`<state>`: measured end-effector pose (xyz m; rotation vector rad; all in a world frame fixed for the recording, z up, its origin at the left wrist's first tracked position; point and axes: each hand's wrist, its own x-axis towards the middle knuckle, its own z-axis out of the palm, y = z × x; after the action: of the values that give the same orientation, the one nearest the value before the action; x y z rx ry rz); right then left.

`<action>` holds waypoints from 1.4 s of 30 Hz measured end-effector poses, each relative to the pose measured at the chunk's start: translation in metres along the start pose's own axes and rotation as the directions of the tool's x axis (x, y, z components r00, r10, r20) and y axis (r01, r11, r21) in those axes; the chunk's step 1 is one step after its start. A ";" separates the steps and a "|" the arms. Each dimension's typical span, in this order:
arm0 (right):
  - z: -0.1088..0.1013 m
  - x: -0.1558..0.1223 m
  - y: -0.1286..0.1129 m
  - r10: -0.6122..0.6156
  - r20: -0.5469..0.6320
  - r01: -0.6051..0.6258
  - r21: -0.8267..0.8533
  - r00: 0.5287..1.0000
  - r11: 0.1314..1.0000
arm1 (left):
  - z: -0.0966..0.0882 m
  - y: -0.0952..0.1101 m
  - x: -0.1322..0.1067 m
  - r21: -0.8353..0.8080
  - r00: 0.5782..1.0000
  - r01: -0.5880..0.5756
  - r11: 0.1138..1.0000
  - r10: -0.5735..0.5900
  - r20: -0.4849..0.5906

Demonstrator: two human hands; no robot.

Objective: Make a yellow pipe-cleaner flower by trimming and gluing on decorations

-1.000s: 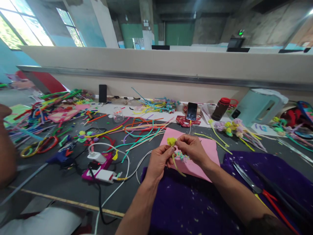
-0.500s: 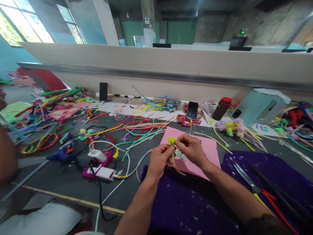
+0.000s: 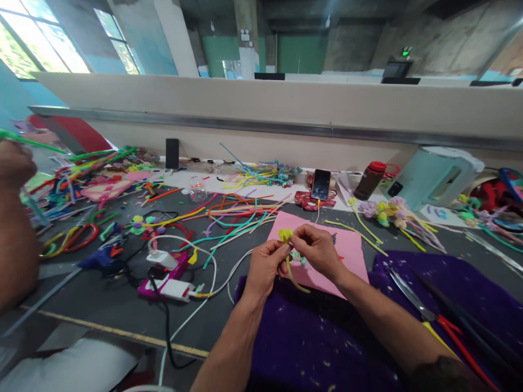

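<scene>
My left hand [image 3: 265,265] and my right hand [image 3: 317,249] meet over a pink sheet [image 3: 352,248], both pinching a yellow pipe-cleaner flower [image 3: 285,235]. Its curled head sticks up between my fingertips and its yellow-green stem hangs down below my left hand. A small pastel pipe-cleaner piece [image 3: 299,258] lies on the pink sheet just under my hands. A purple cloth [image 3: 327,337] covers my lap below both forearms.
Loose coloured pipe cleaners [image 3: 232,213] litter the dark table. A power strip with chargers [image 3: 165,275] and a blue glue gun [image 3: 102,257] lie left. Scissors [image 3: 425,313] rest on the cloth at right. A phone [image 3: 321,185], a bottle [image 3: 368,181] and finished flowers [image 3: 388,213] stand behind. Another person's arm [image 3: 14,228] is far left.
My hands stay together on the yellow flower, shifting only slightly. The other person's hand at far left has risen into view with a green pipe cleaner.
</scene>
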<state>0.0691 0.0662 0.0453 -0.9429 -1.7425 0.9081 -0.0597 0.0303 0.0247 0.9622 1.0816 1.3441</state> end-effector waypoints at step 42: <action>-0.009 -0.001 -0.002 -0.028 -0.036 0.026 -0.052 0.999 0.998 | -0.003 -0.002 0.000 0.189 0.989 -0.128 0.974 0.140 -0.051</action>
<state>0.0774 0.0663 0.0498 -0.9620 -1.7504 0.8266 -0.0621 0.0298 0.0225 1.1529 1.2249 1.4096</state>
